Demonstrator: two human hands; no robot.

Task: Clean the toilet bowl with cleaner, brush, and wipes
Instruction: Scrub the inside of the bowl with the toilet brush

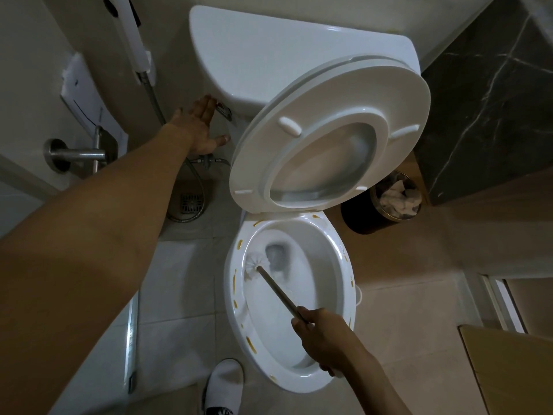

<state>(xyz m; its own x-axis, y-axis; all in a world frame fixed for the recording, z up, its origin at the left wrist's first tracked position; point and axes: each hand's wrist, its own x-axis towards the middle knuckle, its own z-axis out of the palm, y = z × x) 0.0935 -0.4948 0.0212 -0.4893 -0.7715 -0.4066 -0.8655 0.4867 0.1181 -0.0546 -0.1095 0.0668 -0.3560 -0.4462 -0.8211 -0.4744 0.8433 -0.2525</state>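
- Toilet bowl (326, 244): white, open, directly beyond the right hand; yellow-orange marks dotted round its rim; water and foam inside.
- Toilet brush (270, 280): white bristle head pressed on the bowl's inner wall, up and left of the right hand; thin brown handle slanting down to that hand.
- Right hand (321, 333): over the bowl's near rim, fingers curled tight round the lower end of the brush handle.
- Left hand (200, 127): arm stretched far forward, fingers straight and together, thumb spread apart; fingertips at the flush lever (223, 110); whether they touch it cannot be told.
- Cistern (269, 61): white tank, just right of the left hand, the lever on its left front corner.
- Seat and lid (329, 133): raised, tilted against the cistern, between the two hands and right of the left one.
- Bidet sprayer (136, 40): on the wall above the left hand; metal hose (191, 187) looping to the floor below that hand.
- Floor drain (191, 202): metal grille, below the left hand, inside the hose loop.
- Waste bin (386, 202): dark, round, holding crumpled paper; well beyond the right hand, right of the bowl.
- Paper holder (74, 154): metal, on the wall left of the left forearm.
- Slipper (223, 384): white, on the floor tiles, left of the right forearm.
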